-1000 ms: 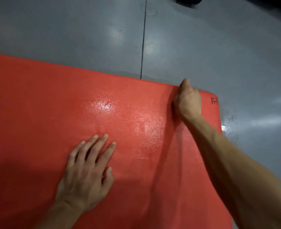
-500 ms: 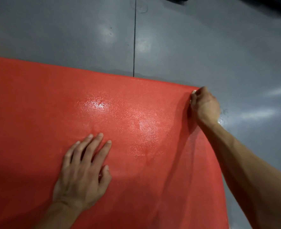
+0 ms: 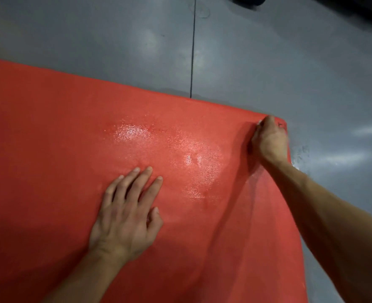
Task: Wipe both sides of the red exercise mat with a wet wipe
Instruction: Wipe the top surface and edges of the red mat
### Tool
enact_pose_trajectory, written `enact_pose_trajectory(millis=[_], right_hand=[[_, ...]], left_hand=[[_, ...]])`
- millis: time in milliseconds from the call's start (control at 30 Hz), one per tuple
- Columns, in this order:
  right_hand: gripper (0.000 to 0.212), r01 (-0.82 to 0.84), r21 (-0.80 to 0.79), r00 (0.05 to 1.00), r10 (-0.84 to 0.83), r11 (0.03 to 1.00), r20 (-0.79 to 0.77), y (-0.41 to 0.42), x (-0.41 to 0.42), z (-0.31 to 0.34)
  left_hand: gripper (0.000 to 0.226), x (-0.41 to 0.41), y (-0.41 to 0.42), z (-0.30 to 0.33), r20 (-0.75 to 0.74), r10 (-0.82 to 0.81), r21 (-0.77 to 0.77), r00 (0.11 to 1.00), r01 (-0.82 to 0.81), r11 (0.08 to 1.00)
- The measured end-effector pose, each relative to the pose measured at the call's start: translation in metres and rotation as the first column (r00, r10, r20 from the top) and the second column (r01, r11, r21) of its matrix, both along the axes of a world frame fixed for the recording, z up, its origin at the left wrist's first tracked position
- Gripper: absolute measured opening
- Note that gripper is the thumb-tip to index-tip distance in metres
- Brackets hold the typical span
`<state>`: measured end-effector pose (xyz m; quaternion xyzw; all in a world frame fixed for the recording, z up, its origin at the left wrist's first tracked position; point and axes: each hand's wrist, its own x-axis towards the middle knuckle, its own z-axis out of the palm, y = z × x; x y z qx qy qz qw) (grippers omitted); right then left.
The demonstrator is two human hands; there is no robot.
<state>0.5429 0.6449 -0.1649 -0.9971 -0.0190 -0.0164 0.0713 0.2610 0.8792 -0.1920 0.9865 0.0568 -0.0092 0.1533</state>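
Observation:
The red exercise mat (image 3: 60, 149) lies flat on the grey floor and fills most of the view. A wet sheen shows on it near the middle. My left hand (image 3: 126, 215) presses flat on the mat with straight, spread fingers. My right hand (image 3: 269, 141) is curled at the mat's far right corner, holding the wet wipe (image 3: 259, 122), of which only a small white edge shows above the knuckles. The rest of the wipe is hidden under the hand.
Grey floor (image 3: 268, 62) surrounds the mat at the far and right sides, with a dark seam line (image 3: 192, 51) running away from me. A dark object (image 3: 249, 0) sits at the top edge. A wet smear (image 3: 300, 154) marks the floor beside the mat's right edge.
My right hand slid with the wipe from left of the mat's printed mark out to the far right corner. My left hand stayed pressed in place.

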Motion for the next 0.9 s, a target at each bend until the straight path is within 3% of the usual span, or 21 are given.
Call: enact_pose_trajectory(millis=[100, 167, 267, 333, 400, 467, 600, 667, 733, 833, 900], right_hand=[[0.011, -0.153, 0.112, 0.987, 0.157, 0.982, -0.030, 0.089, -0.008, -0.010], [0.010, -0.341, 0.171, 0.935, 0.353, 0.925, -0.046, 0.153, -0.019, -0.013], [0.017, -0.509, 0.100, 0.856, 0.515, 0.855, -0.050, 0.165, -0.019, -0.011], [0.020, -0.400, 0.030, 0.915, 0.401, 0.916, -0.035, 0.125, 0.000, -0.009], [0.016, -0.190, -0.030, 0.982, 0.190, 0.981, -0.018, 0.080, 0.013, 0.002], [0.017, -0.067, -0.046, 0.997, 0.065, 0.997, -0.043, 0.069, 0.018, 0.010], [0.024, -0.165, -0.001, 0.961, 0.160, 0.986, -0.225, 0.140, 0.022, 0.014], [0.027, -0.243, -0.091, 0.915, 0.197, 0.966, -0.352, 0.163, 0.035, 0.025], [0.031, -0.276, -0.245, 0.868, 0.132, 0.929, -0.479, 0.154, 0.055, 0.045], [0.031, -0.211, -0.415, 0.781, -0.102, 0.885, -0.616, 0.133, 0.067, 0.063], [0.023, -0.263, -0.430, 0.780, -0.072, 0.863, -0.621, 0.147, 0.057, 0.066]], left_hand=[[0.064, 0.000, 0.000, 0.002, -0.001, 0.004, -0.012, 1.000, -0.004, 1.000], [0.064, 0.000, 0.001, 0.001, -0.004, 0.007, -0.015, 1.000, -0.007, 1.000], [0.064, 0.001, 0.001, 0.001, -0.001, 0.001, -0.027, 1.000, -0.001, 1.000], [0.064, 0.000, 0.002, 0.001, -0.004, 0.003, -0.028, 1.000, -0.003, 1.000], [0.065, 0.000, 0.003, -0.002, -0.014, -0.004, -0.033, 1.000, 0.003, 0.999], [0.065, 0.000, 0.004, -0.002, -0.031, -0.012, -0.036, 0.999, 0.010, 0.999], [0.065, -0.001, 0.004, -0.002, -0.031, -0.017, -0.029, 0.999, 0.016, 0.999], [0.065, -0.001, 0.004, -0.002, -0.019, -0.013, -0.034, 1.000, 0.012, 0.999], [0.064, 0.000, 0.005, -0.001, -0.020, -0.011, -0.037, 1.000, 0.010, 0.999], [0.065, 0.000, 0.005, -0.002, -0.039, -0.009, -0.024, 0.999, 0.008, 1.000], [0.065, 0.001, 0.004, -0.001, -0.049, -0.011, -0.028, 0.999, 0.009, 1.000]])
